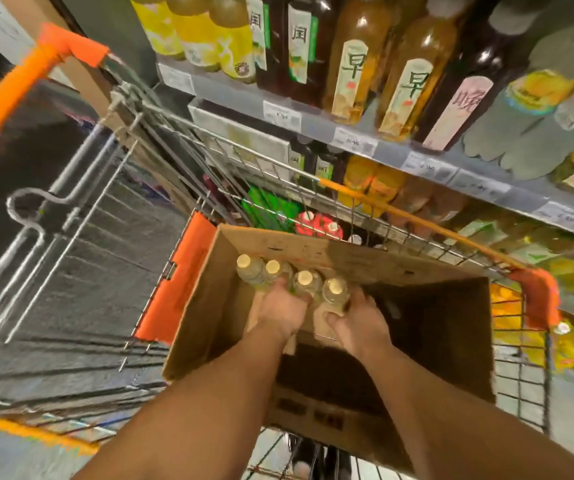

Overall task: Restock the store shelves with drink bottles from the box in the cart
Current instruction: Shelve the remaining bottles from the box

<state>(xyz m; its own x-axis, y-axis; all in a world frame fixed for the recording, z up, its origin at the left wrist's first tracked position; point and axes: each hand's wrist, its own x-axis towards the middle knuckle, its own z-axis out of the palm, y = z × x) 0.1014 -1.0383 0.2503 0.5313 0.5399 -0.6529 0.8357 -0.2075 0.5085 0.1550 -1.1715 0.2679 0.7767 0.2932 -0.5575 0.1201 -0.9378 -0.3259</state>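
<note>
An open cardboard box [451,344] sits in the wire cart [129,188]. Several pale drink bottles with cream caps stand along the box's far left wall. My left hand [280,311] reaches into the box and its fingers curl round a bottle [304,282] in the middle of the row. My right hand [358,322] grips the rightmost bottle [335,292] from the right side. Two more bottles [250,270] stand untouched at the left. The rest of the box's inside is dark and bare.
Shelves [347,133] full of juice and tea bottles run along the right, with price tags on their edges. The cart has orange corner guards [178,282] and an orange handle [18,84]. Red-capped bottles [318,225] and a green pack [271,206] lie behind the box.
</note>
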